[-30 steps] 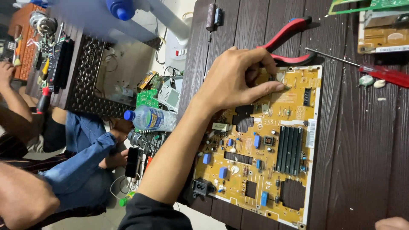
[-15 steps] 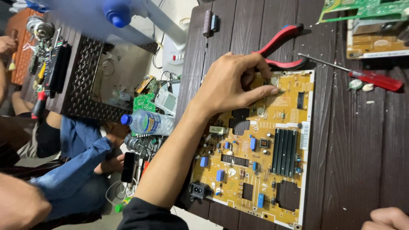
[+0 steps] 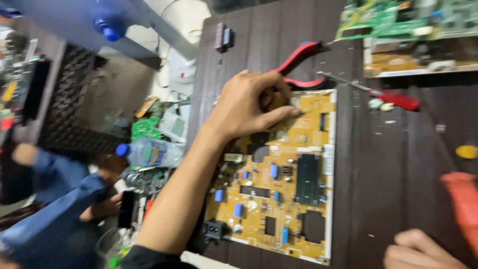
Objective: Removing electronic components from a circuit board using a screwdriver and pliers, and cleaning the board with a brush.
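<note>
The left hand (image 3: 249, 104) rests on the upper part of a yellow circuit board (image 3: 284, 189), its fingers curled and the thumb and forefinger pinched together on a small part near the board's top edge; what that grip closes on is too small to make out. The board lies flat on the dark counter (image 3: 388, 174), reaching from under the grip down toward the near edge. Just beyond the fingertips lie red-handled pliers (image 3: 298, 65), and to their right a red-handled screwdriver (image 3: 393, 97). The right hand (image 3: 423, 251) shows only in part at the bottom right corner, blurred, with a red object (image 3: 463, 204) just above it; whether it grips anything cannot be told.
</note>
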